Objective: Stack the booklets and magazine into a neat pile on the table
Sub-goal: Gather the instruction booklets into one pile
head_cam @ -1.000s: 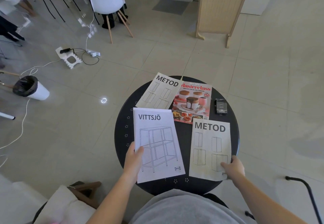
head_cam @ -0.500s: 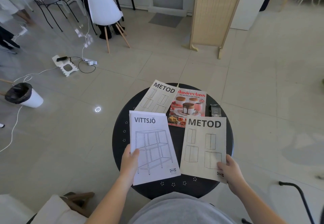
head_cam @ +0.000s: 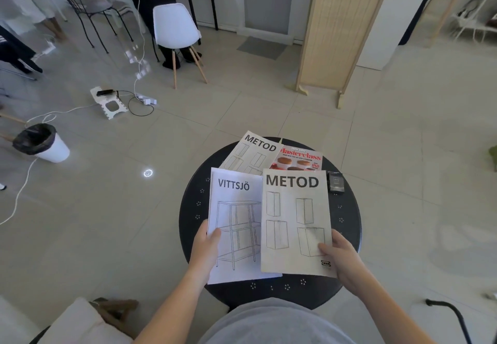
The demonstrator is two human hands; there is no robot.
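left hand (head_cam: pixel 205 246) grips vittsjö booklet (head_cam: pixel 234 225); right hand (head_cam: pixel 340 256) — metod booklet (head_cam: pixel 294 222)

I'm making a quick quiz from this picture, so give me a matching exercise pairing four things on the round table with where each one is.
Things:
1. VITTSJÖ booklet
2. near METOD booklet
3. magazine
4. small dark device

Places:
A. far side, part hidden
B. in the right hand
C. bare tabletop, right of the booklets
D. in the left hand

Pairs: 1-D, 2-B, 3-A, 4-C
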